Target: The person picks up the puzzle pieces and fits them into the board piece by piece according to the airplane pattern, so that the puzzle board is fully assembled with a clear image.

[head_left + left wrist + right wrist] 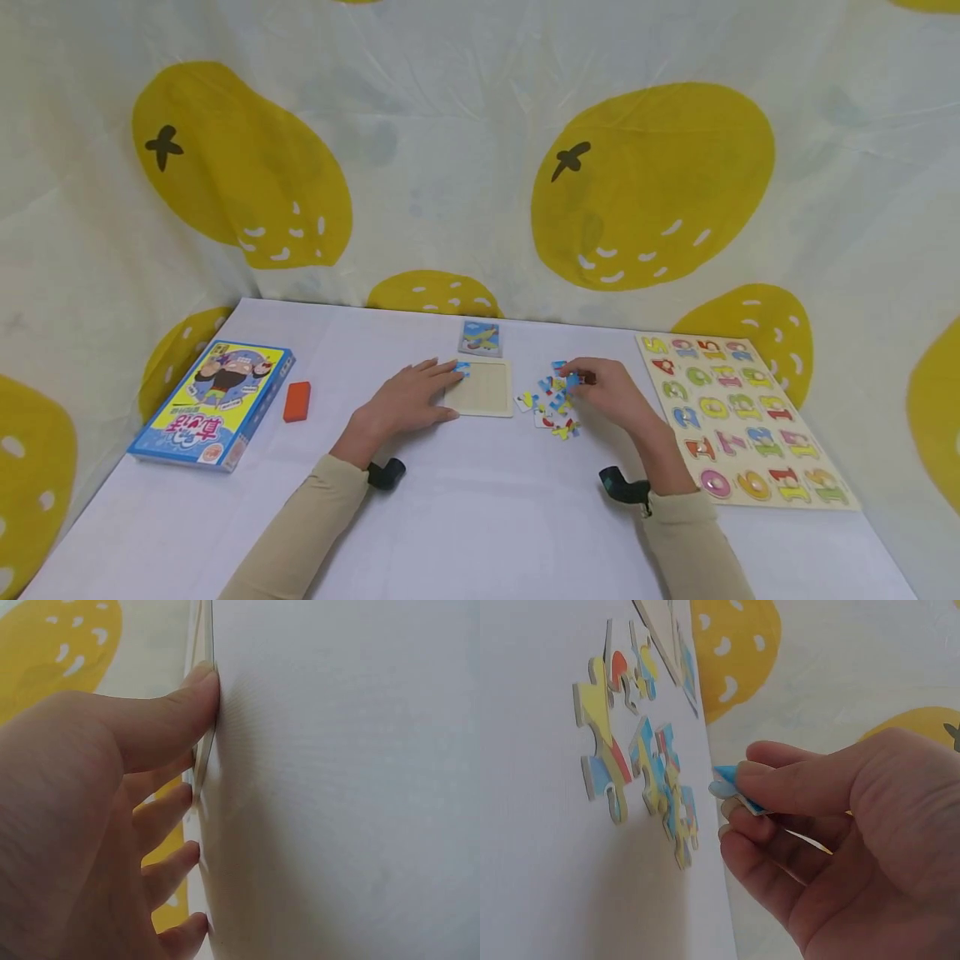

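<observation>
My left hand [408, 400] rests at the left side of a small wooden puzzle tray [491, 392], its fingers stretched toward the upper corner and the thumb [169, 724] against the near edge. A blue puzzle piece [462, 368] lies in the tray's upper left corner, beside those fingertips. My right hand [611, 390] pinches another blue puzzle piece [724, 775] between thumb and fingers, above the table. Below and left of it lie several loose puzzle pieces [557, 402] in blue, yellow, white and red, some overlapping.
Behind the tray lies a small picture card [480, 337] with a yellow plane. A wooden number board [735, 417] covers the right side. On the left are a red block [297, 402] and a blue and yellow box [213, 404]. A patterned cloth [450, 183] hangs behind.
</observation>
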Demonstrator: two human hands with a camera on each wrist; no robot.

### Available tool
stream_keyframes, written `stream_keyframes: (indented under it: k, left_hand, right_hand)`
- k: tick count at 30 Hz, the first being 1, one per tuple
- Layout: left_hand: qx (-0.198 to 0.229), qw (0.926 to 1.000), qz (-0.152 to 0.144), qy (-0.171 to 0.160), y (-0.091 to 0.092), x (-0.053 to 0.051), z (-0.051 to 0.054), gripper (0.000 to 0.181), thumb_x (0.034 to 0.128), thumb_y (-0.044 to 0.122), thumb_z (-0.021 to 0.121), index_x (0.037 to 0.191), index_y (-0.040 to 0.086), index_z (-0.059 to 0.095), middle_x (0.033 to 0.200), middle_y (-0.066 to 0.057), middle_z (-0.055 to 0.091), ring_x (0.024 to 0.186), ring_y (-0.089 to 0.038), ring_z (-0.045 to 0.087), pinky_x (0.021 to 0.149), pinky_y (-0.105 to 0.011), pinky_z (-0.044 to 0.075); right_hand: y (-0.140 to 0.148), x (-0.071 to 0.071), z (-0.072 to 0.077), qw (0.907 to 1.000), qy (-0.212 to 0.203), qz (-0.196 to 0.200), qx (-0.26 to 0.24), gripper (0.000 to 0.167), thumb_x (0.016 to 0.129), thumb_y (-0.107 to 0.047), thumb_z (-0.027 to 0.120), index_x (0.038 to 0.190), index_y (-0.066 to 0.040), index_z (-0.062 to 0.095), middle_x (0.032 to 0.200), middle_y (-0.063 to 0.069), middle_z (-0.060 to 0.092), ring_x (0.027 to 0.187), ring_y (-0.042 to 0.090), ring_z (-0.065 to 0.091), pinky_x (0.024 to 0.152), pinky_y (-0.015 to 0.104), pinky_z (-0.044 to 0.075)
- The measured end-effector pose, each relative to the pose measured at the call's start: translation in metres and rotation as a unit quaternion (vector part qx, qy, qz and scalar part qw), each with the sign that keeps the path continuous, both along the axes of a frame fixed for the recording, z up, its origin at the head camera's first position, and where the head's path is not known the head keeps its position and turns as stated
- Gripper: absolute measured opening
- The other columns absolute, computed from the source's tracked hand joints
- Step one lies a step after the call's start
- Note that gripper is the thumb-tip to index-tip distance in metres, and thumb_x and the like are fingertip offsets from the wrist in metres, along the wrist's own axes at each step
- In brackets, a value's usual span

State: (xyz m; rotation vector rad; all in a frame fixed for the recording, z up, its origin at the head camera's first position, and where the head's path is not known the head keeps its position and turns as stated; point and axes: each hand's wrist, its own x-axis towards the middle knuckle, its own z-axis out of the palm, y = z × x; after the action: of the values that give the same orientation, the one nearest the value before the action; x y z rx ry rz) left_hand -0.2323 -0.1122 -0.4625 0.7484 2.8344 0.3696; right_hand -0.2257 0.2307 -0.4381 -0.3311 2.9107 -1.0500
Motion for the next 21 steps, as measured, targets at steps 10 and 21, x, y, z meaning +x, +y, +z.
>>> stream_keyframes:
  k: [10, 21]
  left_hand:
    - [0.008, 0.9998, -0.004, 0.016, -0.001, 0.0, -0.001, 0.068, 0.0922, 0.052, 0.063, 0.152, 0.026, 0.043, 0.161, 0.005, 0.036, 0.152, -0.028, 0.028, 0.122, -0.054, 0.026]
    - [-0.002, 0.9998, -0.002, 0.02, -0.001, -0.001, -0.002, 0.068, 0.0921, 0.054, 0.062, 0.152, 0.029, 0.042, 0.161, 0.008, 0.035, 0.152, -0.026, 0.028, 0.122, -0.053, 0.026]
  right_hand:
    - [-0.016, -0.011, -0.003, 0.9966, -0.001, -0.069, -0.045, 0.012, 0.088, -0.007, 0.072, 0.099, -0.007, 0.067, 0.096, 0.008, 0.07, 0.088, 0.023, 0.058, 0.075, 0.029, 0.048]
    - [-0.06, -0.021, -0.005, 0.9894, -0.017, -0.086, -0.116, 0.01, 0.088, -0.01, 0.073, 0.096, -0.007, 0.069, 0.085, 0.008, 0.07, 0.077, 0.019, 0.062, 0.068, 0.024, 0.049]
